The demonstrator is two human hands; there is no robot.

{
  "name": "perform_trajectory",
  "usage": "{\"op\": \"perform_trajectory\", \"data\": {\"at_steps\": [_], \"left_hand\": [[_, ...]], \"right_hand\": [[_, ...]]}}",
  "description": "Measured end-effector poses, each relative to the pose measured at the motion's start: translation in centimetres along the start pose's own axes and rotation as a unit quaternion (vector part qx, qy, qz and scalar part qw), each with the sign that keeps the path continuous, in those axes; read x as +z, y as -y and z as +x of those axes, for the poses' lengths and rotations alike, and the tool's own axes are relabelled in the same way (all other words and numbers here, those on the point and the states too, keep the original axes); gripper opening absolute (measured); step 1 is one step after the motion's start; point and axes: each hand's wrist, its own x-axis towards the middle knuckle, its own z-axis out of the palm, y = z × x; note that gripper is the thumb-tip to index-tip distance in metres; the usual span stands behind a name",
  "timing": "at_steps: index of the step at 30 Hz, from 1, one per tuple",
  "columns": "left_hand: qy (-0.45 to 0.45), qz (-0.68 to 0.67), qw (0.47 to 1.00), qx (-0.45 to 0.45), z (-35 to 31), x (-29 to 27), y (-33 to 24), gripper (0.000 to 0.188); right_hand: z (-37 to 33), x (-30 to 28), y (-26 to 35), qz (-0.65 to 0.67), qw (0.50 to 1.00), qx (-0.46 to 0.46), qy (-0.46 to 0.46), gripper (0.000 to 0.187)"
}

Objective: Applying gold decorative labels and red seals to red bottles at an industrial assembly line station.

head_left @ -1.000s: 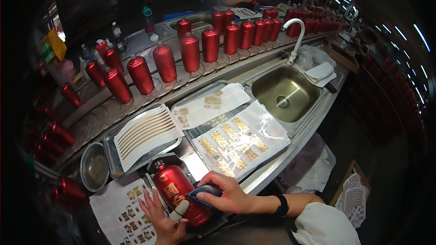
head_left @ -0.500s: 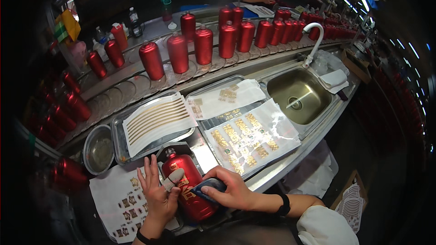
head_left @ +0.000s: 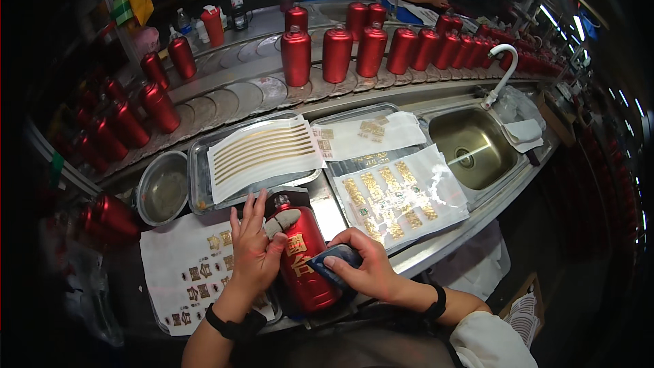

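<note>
A red metallic bottle (head_left: 308,289) with gold characters (head_left: 298,253) lies tilted in front of me, its neck in a dark holder (head_left: 294,195). My left hand (head_left: 255,259) is beside it with fingers spread. A grey cloth cover (head_left: 282,221) on one of its fingers rests at the bottle's shoulder. My right hand (head_left: 364,269) grips a dark blue flat pad (head_left: 337,259) against the bottle's right side, by the lower character. Left of the bottle lies a white sheet (head_left: 160,245) of gold and dark character stickers, partly hidden by my left arm.
A tray (head_left: 199,187) carries a sheet of gold strips (head_left: 266,153). Another sheet of gold stickers (head_left: 402,197) lies near a sink (head_left: 470,143) with a white tap (head_left: 504,61). A metal bowl (head_left: 162,187) stands left. Red bottles (head_left: 295,58) line a conveyor (head_left: 231,99); another person sits beyond.
My left hand has shifted up toward the bottle's shoulder, uncovering more of the upper character. Front-row bottles on the conveyor have moved right. The whole view has shifted. The pad stays in my right hand.
</note>
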Motion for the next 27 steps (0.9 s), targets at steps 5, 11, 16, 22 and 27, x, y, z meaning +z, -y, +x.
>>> {"op": "perform_trajectory", "data": {"at_steps": [5,11,16,22,27], "left_hand": [[-0.015,-0.065,0.997,-0.043,0.4,0.7,1.2,0.050],[-0.008,0.019,0.999,0.026,-2.3,0.0,0.0,0.045],[-0.012,0.028,0.999,0.021,-2.7,0.1,0.7,0.044],[-0.015,0.042,0.999,0.010,-4.5,0.1,-0.2,0.039],[0.015,0.078,0.996,0.033,-4.2,0.0,-1.2,0.041]], "right_hand": [[-0.1,-0.2,-0.2,0.007,1.000,0.025,0.012,0.026],[-0.2,-0.8,-0.9,0.090,0.994,0.056,0.024,0.026],[0.1,-1.4,-1.7,0.118,0.989,0.088,0.019,0.026],[-0.3,-1.9,-1.0,0.127,0.987,0.097,0.014,0.026],[-0.3,-1.5,-0.8,0.139,0.985,0.102,0.010,0.024]]}}
